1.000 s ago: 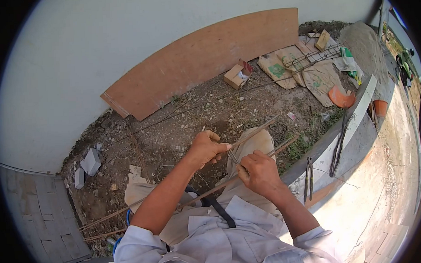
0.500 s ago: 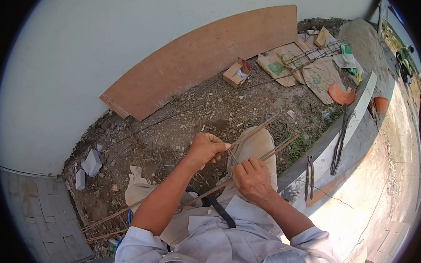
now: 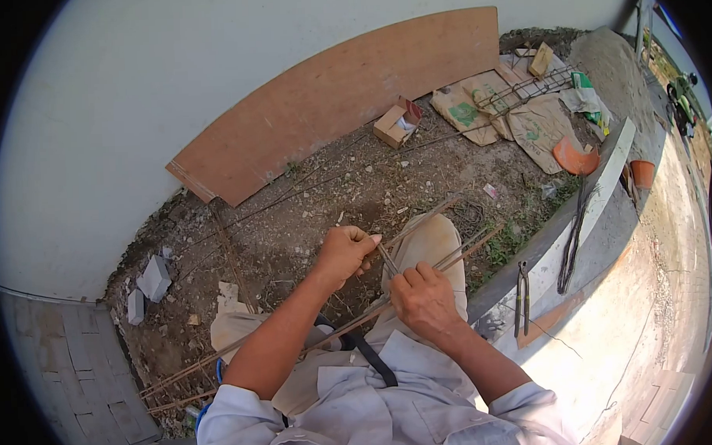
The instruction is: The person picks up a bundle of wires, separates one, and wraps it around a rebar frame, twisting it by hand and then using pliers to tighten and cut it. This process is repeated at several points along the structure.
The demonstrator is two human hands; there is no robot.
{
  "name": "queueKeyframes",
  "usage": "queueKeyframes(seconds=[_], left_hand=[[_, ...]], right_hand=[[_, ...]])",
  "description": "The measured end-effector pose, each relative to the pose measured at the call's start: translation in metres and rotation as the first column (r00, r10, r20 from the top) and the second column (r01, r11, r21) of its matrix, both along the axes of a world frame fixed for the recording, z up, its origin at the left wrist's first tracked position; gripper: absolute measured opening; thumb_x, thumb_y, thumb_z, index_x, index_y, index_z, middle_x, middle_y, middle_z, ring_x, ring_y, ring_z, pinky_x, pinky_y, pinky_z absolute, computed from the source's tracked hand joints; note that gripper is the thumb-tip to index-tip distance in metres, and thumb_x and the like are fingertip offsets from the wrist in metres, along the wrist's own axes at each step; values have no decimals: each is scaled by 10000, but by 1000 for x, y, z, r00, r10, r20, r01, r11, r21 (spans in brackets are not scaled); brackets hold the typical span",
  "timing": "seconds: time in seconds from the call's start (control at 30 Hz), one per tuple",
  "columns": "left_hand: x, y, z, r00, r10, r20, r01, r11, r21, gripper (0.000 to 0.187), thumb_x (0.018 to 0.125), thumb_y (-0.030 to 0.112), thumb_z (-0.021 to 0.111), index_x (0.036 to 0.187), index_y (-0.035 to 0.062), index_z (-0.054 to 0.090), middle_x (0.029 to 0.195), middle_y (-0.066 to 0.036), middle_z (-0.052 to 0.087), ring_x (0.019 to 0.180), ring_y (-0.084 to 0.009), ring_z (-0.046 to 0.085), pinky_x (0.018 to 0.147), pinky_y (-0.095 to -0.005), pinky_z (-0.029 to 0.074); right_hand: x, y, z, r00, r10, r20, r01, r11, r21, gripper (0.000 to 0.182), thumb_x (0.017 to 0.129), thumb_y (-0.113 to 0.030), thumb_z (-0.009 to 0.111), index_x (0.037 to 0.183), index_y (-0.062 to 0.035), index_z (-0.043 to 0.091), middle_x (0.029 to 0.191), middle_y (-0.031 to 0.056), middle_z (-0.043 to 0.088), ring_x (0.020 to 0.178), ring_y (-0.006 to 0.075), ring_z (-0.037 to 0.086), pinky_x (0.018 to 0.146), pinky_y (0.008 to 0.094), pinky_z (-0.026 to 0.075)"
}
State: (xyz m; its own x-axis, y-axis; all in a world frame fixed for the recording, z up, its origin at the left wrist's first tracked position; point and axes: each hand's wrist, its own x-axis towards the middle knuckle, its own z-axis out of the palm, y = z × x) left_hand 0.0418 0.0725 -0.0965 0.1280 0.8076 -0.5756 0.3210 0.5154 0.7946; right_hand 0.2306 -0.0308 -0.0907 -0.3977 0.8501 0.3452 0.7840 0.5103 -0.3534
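Note:
Thin rusty steel bars (image 3: 474, 246) run slantwise across my lap, joined by a short cross piece (image 3: 388, 260) between my hands. My left hand (image 3: 347, 255) is closed in a pinch at the upper bar, where that cross piece meets it. Lower and to the right, my right hand (image 3: 427, 298) wraps round the lower bars. The far ends of the bars reach past my knee on the right, and other ends lie at the lower left.
Pliers (image 3: 522, 299) and a bundle of dark wire (image 3: 572, 238) lie on the ledge at right. Beyond are a cardboard box (image 3: 397, 124), paper sacks (image 3: 535, 130), an orange bucket (image 3: 643, 173) and a plywood sheet (image 3: 344, 93). White blocks (image 3: 154, 279) lie at left.
My left hand has shifted slightly left along with the upper bar end. My right hand keeps its grip almost in place. The whole view has moved a little.

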Motion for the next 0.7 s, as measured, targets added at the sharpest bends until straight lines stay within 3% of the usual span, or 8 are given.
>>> queueKeyframes(seconds=[0.17, 0.27, 0.37, 0.57, 0.7], left_hand=[[1, 1, -9, 998, -13, -63, 16, 998, 53, 256, 993, 172, 760, 820, -8, 701, 677, -56, 681, 561, -107, 623, 458, -287, 465], [-5, 6, -14, 988, -106, -111, 118, 988, 103, 246, 968, 166, 771, 812, -12, 706, 684, -63, 690, 579, -131, 623, 510, -333, 483], [-9, 9, -12, 955, -193, -226, 236, 955, 180, 207, 961, 142, 760, 820, 4, 698, 678, -33, 671, 601, -96, 597, 510, -307, 444], [-27, 23, 5, 854, -413, -318, 497, 829, 256, 251, 953, 165, 748, 778, 23, 636, 655, -33, 622, 639, -91, 546, 568, -347, 450], [-38, 31, 16, 752, -508, -420, 647, 694, 317, 248, 904, 181, 772, 820, -15, 645, 761, -162, 677, 700, -290, 637, 677, -440, 503]], right_hand=[[1, 0, 2, 1000, 7, 15, -7, 1000, -15, 104, 863, -146, 697, 834, -99, 609, 801, 69, 593, 835, 264, 592, 721, 410, 502], [0, -1, 0, 1000, -4, 25, 5, 999, -38, 101, 844, -137, 699, 834, -94, 607, 808, 77, 612, 840, 269, 606, 719, 412, 512], [-1, -1, -1, 1000, -11, 25, 12, 999, -47, 100, 821, -127, 698, 834, -91, 606, 816, 81, 627, 846, 271, 616, 725, 413, 521], [-1, -1, -1, 1000, -30, 6, 31, 998, -49, 111, 797, -122, 701, 830, -87, 600, 805, 83, 629, 842, 272, 618, 719, 414, 525], [-1, -1, -1, 1000, -28, 2, 28, 998, -64, 116, 795, -118, 702, 827, -83, 597, 798, 89, 628, 838, 275, 618, 717, 413, 526]])
